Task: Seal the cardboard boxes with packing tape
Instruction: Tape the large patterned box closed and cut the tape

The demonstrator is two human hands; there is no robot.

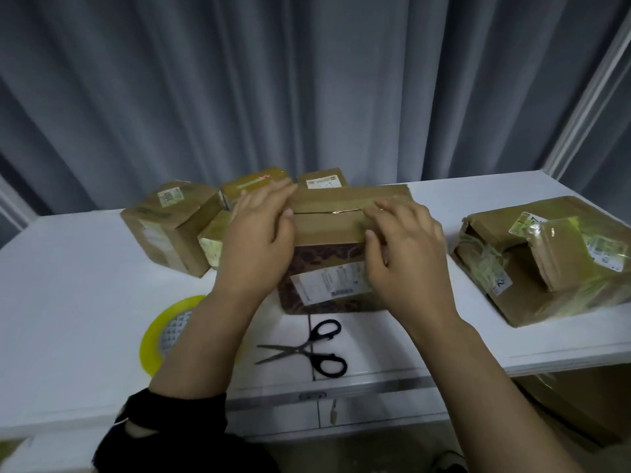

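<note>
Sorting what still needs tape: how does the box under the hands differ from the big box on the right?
The middle box has the left hand and right hand pressing its top flaps; the right box lies untouched. The middle box has a dark patterned front and one white label; the right box is plain brown, with several labels and much glossy yellowish tape. Both are cardboard, on the white table.

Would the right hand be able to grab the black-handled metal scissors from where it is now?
Probably yes. The scissors lie uncovered on the white table, just in front of the brown cardboard box that the right hand rests on, and nothing stands between.
</note>
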